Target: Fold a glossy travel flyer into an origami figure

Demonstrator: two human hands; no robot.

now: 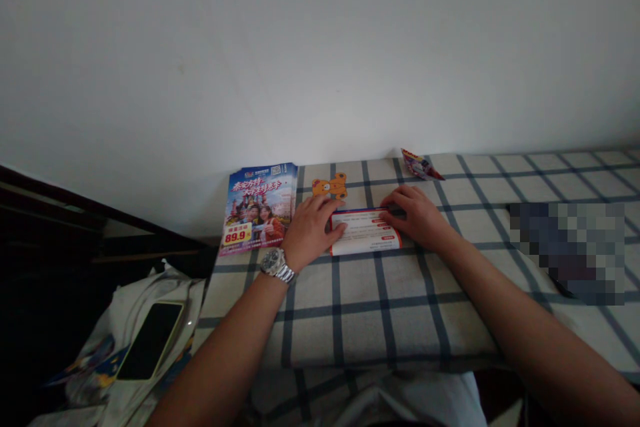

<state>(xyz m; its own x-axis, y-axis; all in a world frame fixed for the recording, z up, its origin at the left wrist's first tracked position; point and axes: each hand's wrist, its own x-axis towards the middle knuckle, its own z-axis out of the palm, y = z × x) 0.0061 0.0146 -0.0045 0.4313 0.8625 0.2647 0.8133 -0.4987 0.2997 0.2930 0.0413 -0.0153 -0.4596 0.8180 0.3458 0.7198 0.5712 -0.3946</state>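
Observation:
A printed leaflet (364, 230) with white, red and blue print lies between my hands on the checked cloth, apparently folded over. My left hand (314, 228), with a metal watch (278, 265) at its wrist, holds the left edge, fingers bent and thumb on the paper. At the upper right corner my right hand (411, 215) grips it, thumb on top and fingers curled at the far edge. Left of my left hand is a stack of matching colourful flyers (257, 207). Beyond the hands sits a small folded paper piece (421, 165), partly raised.
The checked tablecloth (360, 307) covers the table, which meets a white wall (320, 53). A bear-shaped orange figure (330, 185) is near the back. A blurred-out dark object (567, 253) lies at right. Below left, a phone (150, 340) rests on a white bag (125, 303).

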